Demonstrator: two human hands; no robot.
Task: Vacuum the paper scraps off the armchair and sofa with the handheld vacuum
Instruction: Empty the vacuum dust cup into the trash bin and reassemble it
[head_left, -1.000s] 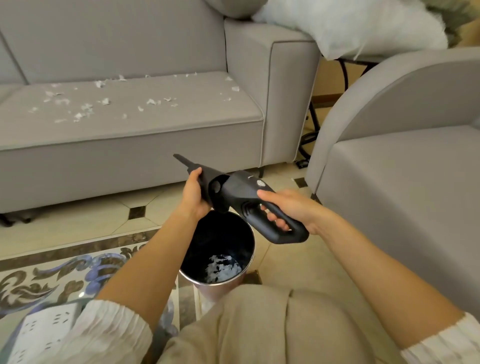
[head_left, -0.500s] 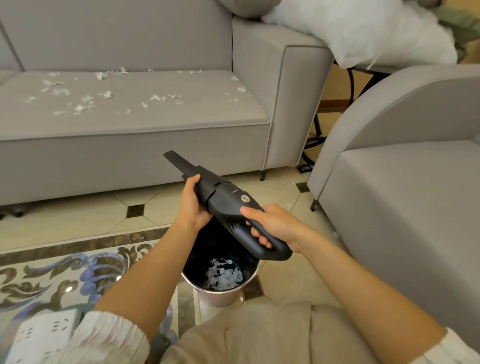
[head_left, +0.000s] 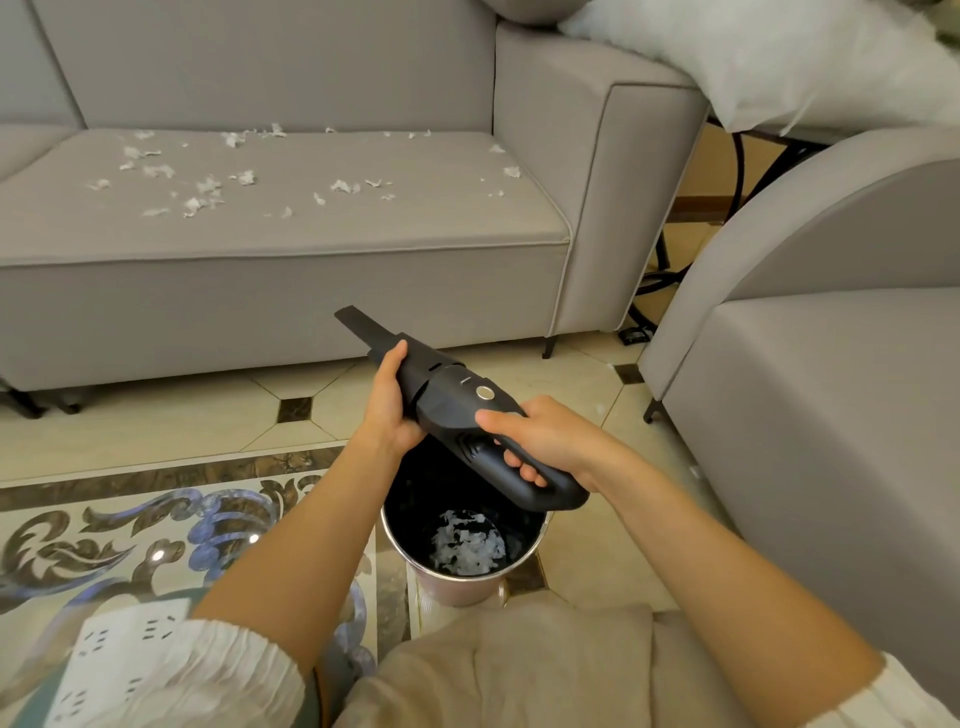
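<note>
A black handheld vacuum (head_left: 452, 395) is held over a round bin (head_left: 410, 551), its nozzle pointing up and left toward the sofa. My right hand (head_left: 540, 441) grips the looped handle at the rear. My left hand (head_left: 387, 405) grips the front dust-cup section just behind the nozzle. Several white paper scraps (head_left: 208, 189) lie scattered over the grey sofa (head_left: 291, 291) seat cushion. The grey armchair (head_left: 831, 364) stands at the right; its visible seat shows no scraps.
The bin holds a heap of white scraps (head_left: 467, 545) at its bottom. A white power strip (head_left: 114, 654) lies at the lower left on a patterned floor. A white fluffy cushion (head_left: 769, 67) rests on a side table between sofa and armchair.
The vacuum has rotated so its button side faces up. The view shifted slightly, with the sofa and bin lower in frame. Both hands keep their hold.
</note>
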